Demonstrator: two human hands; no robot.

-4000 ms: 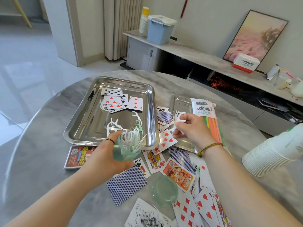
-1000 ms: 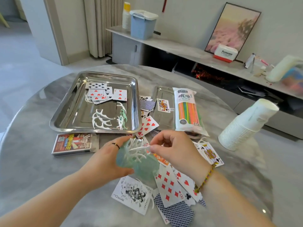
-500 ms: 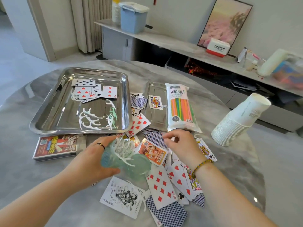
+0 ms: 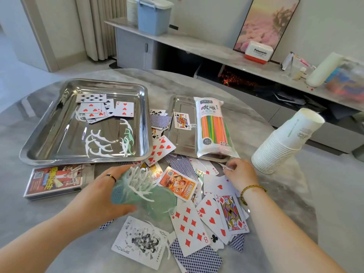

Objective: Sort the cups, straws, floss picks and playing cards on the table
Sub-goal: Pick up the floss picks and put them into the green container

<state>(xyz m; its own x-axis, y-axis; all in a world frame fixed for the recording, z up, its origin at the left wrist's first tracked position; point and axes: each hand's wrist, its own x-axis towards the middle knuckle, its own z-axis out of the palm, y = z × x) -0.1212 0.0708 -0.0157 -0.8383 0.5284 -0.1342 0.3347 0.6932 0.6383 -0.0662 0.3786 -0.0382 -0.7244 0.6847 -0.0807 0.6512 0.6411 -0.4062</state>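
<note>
While the left hand grips the tipped clear green plastic cup, its white floss picks may spill; the right hand's grip is unclear.

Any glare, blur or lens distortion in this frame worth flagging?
Head view: bright glare on the large tray and the table at left; wide-angle bending toward the borders; the green cup in the left hand looks slightly smeared; the cards read sharp.

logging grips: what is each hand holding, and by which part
Left hand grips the green cup of floss picks round its side. Right hand on loose cards; hold cannot be told.
</note>
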